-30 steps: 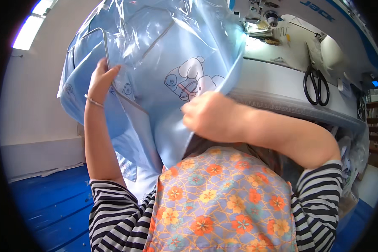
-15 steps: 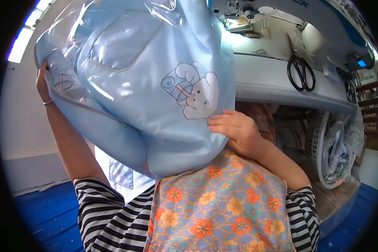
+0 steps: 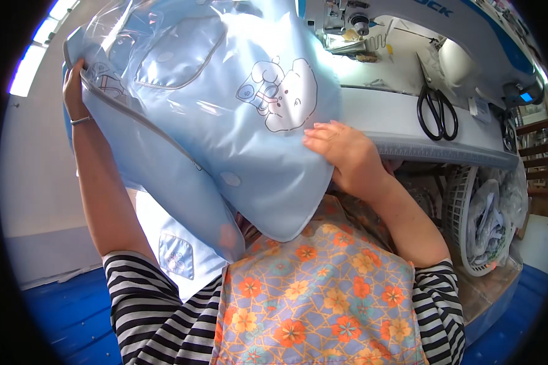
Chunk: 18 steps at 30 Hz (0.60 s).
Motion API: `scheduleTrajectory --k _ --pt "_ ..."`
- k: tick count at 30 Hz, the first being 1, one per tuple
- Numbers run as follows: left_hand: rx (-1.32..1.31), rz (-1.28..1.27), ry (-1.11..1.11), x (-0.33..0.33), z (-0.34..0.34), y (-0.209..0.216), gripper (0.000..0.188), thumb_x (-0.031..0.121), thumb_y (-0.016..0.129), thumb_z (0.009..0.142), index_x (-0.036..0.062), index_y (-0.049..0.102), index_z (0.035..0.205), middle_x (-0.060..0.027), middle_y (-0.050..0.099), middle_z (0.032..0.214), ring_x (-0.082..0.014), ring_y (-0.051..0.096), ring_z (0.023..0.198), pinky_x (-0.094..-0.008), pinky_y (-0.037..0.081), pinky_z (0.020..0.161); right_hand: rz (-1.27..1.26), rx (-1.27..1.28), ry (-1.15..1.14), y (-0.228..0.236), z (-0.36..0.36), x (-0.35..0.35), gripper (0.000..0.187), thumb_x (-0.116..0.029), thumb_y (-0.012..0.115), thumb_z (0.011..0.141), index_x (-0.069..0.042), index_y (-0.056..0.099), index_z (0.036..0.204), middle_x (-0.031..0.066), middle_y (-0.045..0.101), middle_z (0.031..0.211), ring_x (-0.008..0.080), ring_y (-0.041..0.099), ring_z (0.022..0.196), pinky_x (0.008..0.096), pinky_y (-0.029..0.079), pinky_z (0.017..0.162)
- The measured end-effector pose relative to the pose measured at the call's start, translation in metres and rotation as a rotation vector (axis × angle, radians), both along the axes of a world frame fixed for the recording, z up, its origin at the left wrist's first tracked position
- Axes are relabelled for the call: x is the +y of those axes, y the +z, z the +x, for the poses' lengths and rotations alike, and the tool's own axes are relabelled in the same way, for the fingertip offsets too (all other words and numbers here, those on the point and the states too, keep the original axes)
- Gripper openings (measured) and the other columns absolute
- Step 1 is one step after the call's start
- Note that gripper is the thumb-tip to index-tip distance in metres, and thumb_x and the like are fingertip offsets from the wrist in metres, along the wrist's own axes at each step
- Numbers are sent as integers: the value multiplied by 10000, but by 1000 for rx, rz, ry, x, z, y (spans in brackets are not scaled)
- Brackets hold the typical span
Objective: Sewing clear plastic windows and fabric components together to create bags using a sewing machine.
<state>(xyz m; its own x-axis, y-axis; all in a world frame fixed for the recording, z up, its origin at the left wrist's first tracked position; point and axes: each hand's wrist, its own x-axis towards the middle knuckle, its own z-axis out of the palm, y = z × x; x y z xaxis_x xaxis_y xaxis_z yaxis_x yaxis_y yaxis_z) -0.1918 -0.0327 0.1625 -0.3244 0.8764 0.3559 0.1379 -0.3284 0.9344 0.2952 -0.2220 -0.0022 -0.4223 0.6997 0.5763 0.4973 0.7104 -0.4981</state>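
Note:
A large, shiny light blue cloth piece (image 3: 262,188), like a waterproof garment, spreads in front of me. It bears a printed white bear (image 3: 295,94), a pocket with grey trim (image 3: 179,58) and a grey-piped edge; clear plastic film glints over its upper left. At the upper left, my left hand (image 3: 74,91) is closed round the piped edge, partly hidden behind it. My right hand (image 3: 347,152) holds the cloth's right edge just below the bear, fingers together on top, thumb out of sight. The lower part of the cloth drapes toward my flowered apron (image 3: 323,298).
A sewing machine (image 3: 481,30) stands at the upper right. Black-handled scissors (image 3: 438,115) lie on its white table (image 3: 396,118). Below the table is a white basket (image 3: 460,213) with plastic-wrapped things. White material with a small blue patch (image 3: 176,255) lies beside my left arm.
Both hands have moved up slightly, the left also a little to the right. The cloth's lower part has flattened out, showing its rounded corner and a pale round spot.

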Motion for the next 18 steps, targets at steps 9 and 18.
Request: scheduleTrajectory --k 9,18 --pt "208 143 134 23 -25 -15 221 162 645 865 -10 645 1003 -88 629 892 -162 621 779 -284 507 684 80 -105 -52 8 0 26 370 53 530 757 -66 670 1079 108 659 1142 295 602 1102 431 450 988" --pt "875 466 428 -14 64 7 377 208 584 921 -29 550 1212 -119 610 974 -197 605 893 -317 490 822 59 -166 24 12 4 55 369 49 527 761 -67 671 1080 110 645 1182 298 572 1152 428 424 1016"
